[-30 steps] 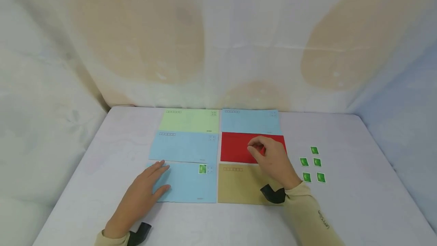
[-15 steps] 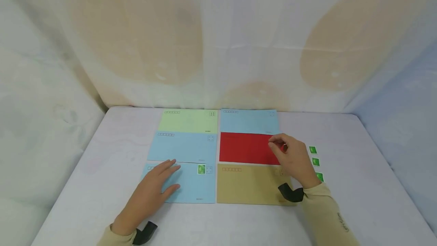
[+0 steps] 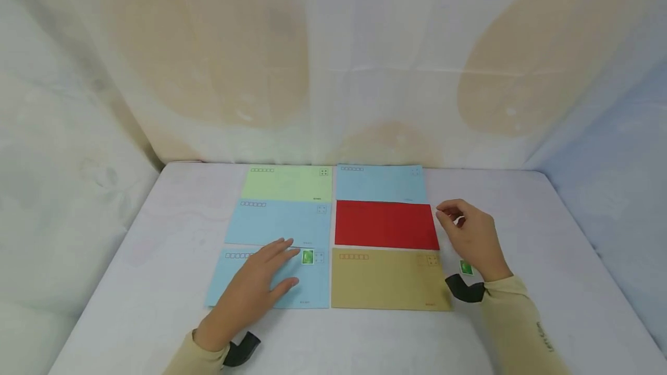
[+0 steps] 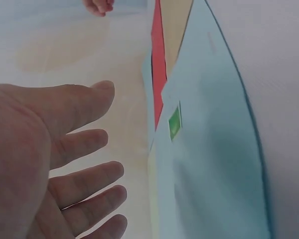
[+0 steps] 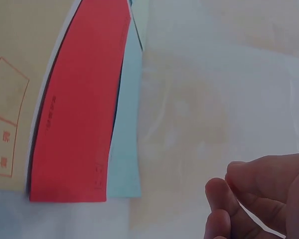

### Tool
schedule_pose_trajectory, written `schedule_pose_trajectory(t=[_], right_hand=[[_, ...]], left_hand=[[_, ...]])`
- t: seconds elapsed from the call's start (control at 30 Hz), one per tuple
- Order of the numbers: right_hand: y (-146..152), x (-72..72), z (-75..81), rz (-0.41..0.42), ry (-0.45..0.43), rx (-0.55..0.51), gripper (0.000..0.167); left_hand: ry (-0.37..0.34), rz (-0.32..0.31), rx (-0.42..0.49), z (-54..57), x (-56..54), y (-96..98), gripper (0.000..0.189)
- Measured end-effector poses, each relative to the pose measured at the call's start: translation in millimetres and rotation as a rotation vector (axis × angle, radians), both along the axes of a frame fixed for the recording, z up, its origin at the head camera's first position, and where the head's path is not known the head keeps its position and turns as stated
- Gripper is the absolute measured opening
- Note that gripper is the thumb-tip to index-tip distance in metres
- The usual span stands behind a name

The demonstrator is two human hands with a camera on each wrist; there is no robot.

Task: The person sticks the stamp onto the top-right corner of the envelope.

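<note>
My left hand (image 3: 252, 288) hangs over the near-left blue envelope (image 3: 307, 288), fingers spread and holding nothing. Close to its fingertips, a green stamp (image 3: 308, 257) lies at that envelope's upper right; it also shows in the left wrist view as a green stamp (image 4: 175, 123). Just right of the red envelope (image 3: 385, 224), my right hand (image 3: 474, 239) is raised with loosely curled fingers, thumb near the index finger. Nothing shows between those fingers in the right wrist view. Beside its wrist another green stamp (image 3: 466, 267) lies on the table; the hand and forearm hide the others.
Above the near-left envelope lie another blue envelope (image 3: 276, 223) and a pale green one (image 3: 286, 183). The right column holds a blue envelope (image 3: 380, 184) at the back and a tan envelope (image 3: 385, 282) in front. A patterned cloth (image 3: 333, 62) hangs behind the table.
My right hand has moved right, off the red envelope, and now covers most of the loose stamps. My left hand has shifted right, nearer the stamp on the near-left blue envelope.
</note>
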State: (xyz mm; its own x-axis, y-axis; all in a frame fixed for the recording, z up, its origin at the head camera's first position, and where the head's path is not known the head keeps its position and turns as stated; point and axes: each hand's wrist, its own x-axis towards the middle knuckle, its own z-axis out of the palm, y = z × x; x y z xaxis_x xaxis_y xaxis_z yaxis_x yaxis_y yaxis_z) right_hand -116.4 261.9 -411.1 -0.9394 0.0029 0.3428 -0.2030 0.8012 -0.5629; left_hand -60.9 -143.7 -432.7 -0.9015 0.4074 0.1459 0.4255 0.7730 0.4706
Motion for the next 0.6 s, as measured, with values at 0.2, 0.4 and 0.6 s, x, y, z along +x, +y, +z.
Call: schedule_pose_trajectory(t=[0.2,0.4,0.6], right_hand=[[11.3,1.4,4.4,-0.06,-0.025,-0.02,0.019],[21.7,-0.5,9.4,-0.086,-0.036,-0.019,0.021],[39.6,-4.6,8.2,-0.12,-0.056,-0.022,0.024]], left_hand=[[-0.013,-0.035,-0.001,4.3,-2.9,16.2,0.057],[-0.016,-0.068,0.015,4.7,-4.7,27.0,0.055],[-0.027,-0.102,0.018,5.3,-5.6,37.6,0.055]])
